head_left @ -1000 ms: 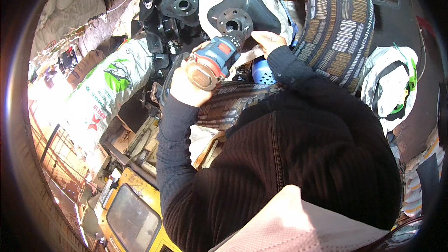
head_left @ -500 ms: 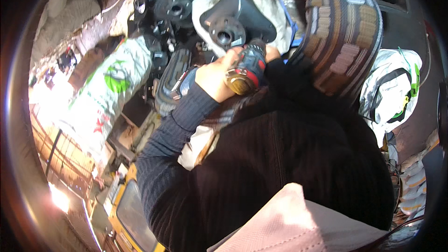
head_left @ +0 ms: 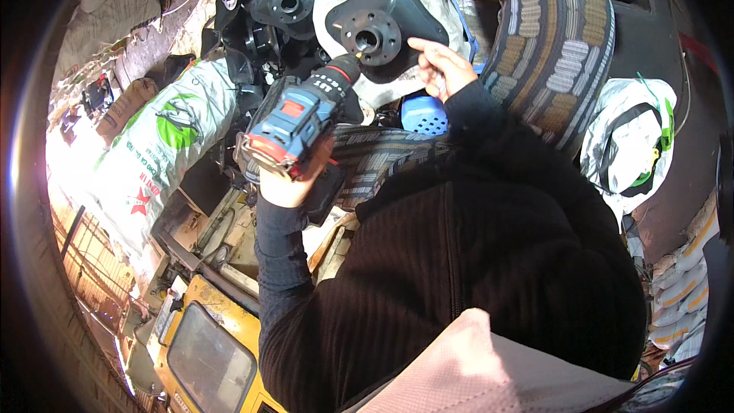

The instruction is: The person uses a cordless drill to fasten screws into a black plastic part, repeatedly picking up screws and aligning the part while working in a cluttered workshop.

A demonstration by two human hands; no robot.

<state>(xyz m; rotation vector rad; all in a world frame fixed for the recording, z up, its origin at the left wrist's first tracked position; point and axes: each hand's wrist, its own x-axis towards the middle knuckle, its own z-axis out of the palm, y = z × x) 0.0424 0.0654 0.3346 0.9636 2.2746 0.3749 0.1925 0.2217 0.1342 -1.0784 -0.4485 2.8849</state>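
My left hand (head_left: 300, 183) is wrapped round the grip of a blue and black cordless drill (head_left: 300, 116). The drill's chuck points up and to the right, its bit tip close to the round flange of a dark metal part (head_left: 417, 11). That flange has a large centre hole and smaller holes around it. The part rests on a whitish cloth or sack (head_left: 456, 0). Right of the flange, my right hand (head_left: 447, 69) has its index finger stretched out, the other fingers loosely bent, and nothing visible in it. Whether the bit touches the flange cannot be made out.
Similar dark metal parts (head_left: 289, 1) are piled to the far left. A striped, cloth-covered cushion-like roll (head_left: 554, 50) curves round the right. A blue perforated basket (head_left: 423, 114) sits below my right hand. Sacks (head_left: 164, 145) lie left, beyond a yellow-framed panel (head_left: 210, 356).
My left hand has brought the drill back and left, off the middle of the near side. My right hand has come away from beside the drill's front and opened.
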